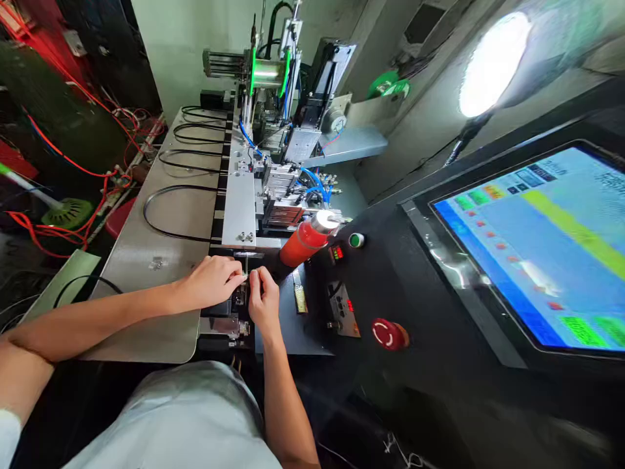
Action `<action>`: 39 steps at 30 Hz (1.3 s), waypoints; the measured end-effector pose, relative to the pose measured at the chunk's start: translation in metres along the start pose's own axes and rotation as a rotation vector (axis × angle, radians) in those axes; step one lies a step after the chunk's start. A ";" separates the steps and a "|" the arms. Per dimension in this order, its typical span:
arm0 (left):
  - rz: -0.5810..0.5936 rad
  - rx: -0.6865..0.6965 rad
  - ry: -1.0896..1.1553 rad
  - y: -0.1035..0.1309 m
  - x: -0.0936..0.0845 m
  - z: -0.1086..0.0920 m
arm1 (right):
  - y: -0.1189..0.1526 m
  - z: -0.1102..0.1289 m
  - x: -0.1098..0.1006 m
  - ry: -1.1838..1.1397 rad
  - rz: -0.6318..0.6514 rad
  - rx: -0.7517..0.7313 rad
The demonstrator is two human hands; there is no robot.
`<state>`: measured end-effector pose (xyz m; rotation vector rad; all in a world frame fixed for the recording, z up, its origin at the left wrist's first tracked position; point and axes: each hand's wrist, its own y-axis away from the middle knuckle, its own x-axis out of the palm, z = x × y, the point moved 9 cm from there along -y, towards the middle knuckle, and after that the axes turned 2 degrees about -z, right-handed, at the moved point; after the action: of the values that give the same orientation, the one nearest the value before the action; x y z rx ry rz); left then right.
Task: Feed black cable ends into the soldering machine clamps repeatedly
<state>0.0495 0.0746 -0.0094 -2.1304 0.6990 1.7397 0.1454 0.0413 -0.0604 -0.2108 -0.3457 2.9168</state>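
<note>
My left hand (215, 284) reaches in from the left over the metal plate (151, 319), its thumb and fingers pinched together. Facing it, my right hand (264, 301) is closed, the fingertips almost meeting the left ones. Whatever they pinch is too small to make out. Both hands are above a small metal fixture (239, 297) at the near end of the machine track (239, 208). Several black cables (168, 230) lie in loops across the plate, with their ends at the track. Just beyond my right hand a red bottle (303, 244) leans with its silver top up.
Wire-feeding machinery with a green-flanged spool (268, 73) rises behind the track. On the right are a green button (356, 240), a red emergency stop (389, 334) and a lit touchscreen (547, 241). A bright lamp (494, 64) stands above. Red hoses (73, 225) tangle at left.
</note>
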 end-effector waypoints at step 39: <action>-0.204 0.387 -0.182 0.025 -0.006 -0.009 | 0.014 0.048 -0.024 0.742 -0.120 -0.341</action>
<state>0.0421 0.0503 0.0005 -1.6974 0.6770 1.5225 0.1588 0.0126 -0.0148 -1.2168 -0.6765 2.4111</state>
